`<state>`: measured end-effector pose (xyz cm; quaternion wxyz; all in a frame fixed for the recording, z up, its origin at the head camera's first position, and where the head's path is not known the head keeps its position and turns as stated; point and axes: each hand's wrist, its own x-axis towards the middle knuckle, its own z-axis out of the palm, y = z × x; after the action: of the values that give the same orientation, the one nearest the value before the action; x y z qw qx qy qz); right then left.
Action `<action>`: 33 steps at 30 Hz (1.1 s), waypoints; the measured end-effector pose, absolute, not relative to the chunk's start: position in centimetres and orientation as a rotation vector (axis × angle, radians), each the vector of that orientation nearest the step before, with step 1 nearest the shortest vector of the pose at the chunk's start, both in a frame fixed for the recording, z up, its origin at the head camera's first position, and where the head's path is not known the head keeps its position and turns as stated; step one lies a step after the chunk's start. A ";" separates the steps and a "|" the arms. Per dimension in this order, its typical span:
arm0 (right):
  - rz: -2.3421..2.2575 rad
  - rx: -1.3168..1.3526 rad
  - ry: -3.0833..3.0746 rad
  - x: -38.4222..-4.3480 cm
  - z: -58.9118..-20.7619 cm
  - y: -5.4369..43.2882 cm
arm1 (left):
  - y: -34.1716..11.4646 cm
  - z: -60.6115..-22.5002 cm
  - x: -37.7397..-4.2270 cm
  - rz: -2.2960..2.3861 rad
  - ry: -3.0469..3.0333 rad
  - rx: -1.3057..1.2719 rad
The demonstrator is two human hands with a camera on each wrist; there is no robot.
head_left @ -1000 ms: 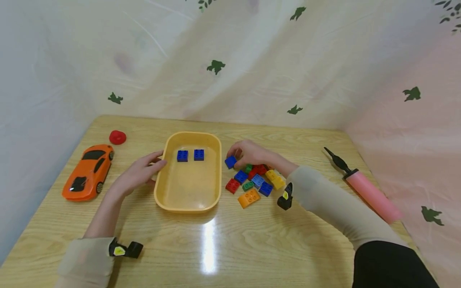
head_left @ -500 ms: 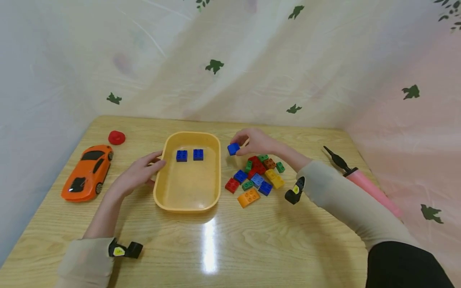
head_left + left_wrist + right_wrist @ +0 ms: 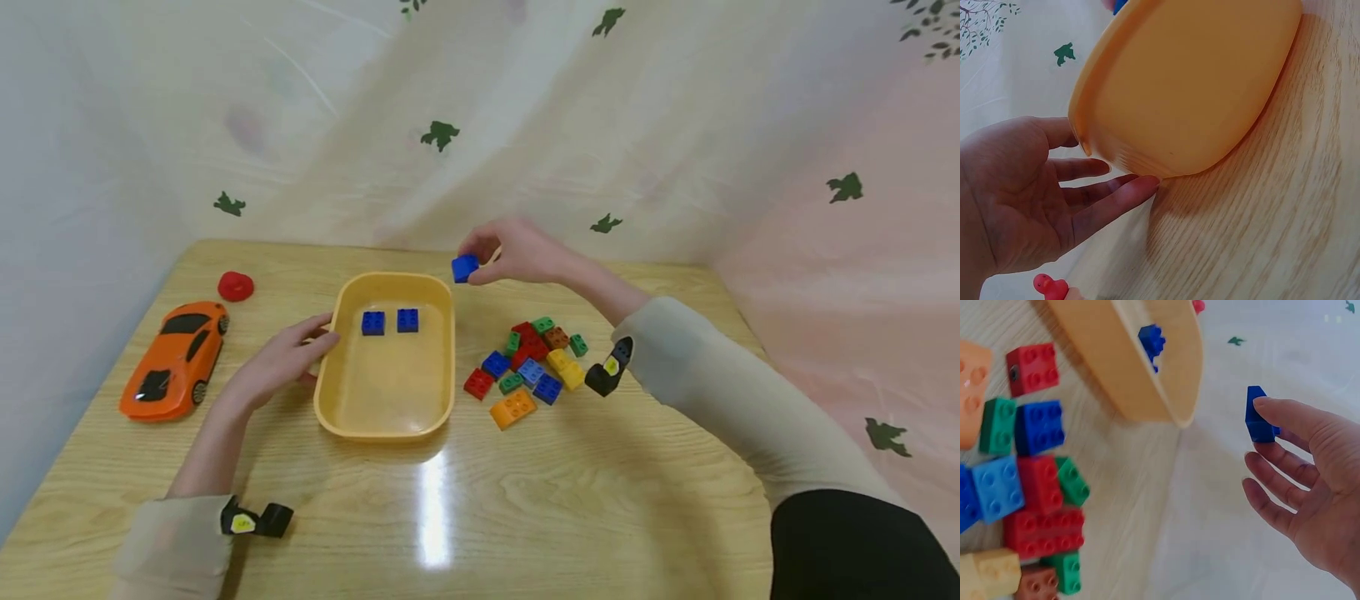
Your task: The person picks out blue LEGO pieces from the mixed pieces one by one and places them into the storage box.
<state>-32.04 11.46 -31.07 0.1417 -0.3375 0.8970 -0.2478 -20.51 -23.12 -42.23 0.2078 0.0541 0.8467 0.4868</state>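
Observation:
A blue toy brick [image 3: 465, 268] is pinched between the thumb and fingers of my right hand [image 3: 521, 252], above the table near the tray's far right corner. In the right wrist view, the brick [image 3: 1260, 419] sits at the thumb tip and the other fingers are spread. My left hand [image 3: 279, 365] rests its fingertips and thumb against the left rim of the yellow tray [image 3: 384, 436], its fingers loosely extended in the left wrist view. Two blue bricks [image 3: 373, 323] lie side by side inside the tray. To its right is a loose pile of coloured bricks [image 3: 531, 372].
An orange toy car [image 3: 174, 362] stands at the left of the table, with a red rubber duck [image 3: 1051, 286] behind it. A patterned cloth [image 3: 517, 125] hangs behind and beside the table. The forearms come in from both sides.
My right hand has lifted the blue brick off the table by the pile and carried it up and away, towards the tray's far right corner. The left hand stays at the rim.

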 end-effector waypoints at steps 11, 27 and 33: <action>-0.713 -0.982 2.579 -32.2 -30.5 6.2 | -23.2 -42.4 -20.5 1.366 2.354 0.163; -0.505 -1.021 2.592 -30.4 -33.9 0.3 | -23.2 -42.6 -20.6 1.376 2.340 0.171; -0.368 -1.004 2.602 -29.2 -36.0 -1.6 | -23.2 -42.6 -20.6 1.387 2.340 0.179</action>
<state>-29.22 -1.56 -36.02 0.1634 -0.3521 0.9125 -0.1290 -20.59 -23.17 -42.59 0.2061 0.0643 0.8400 0.4978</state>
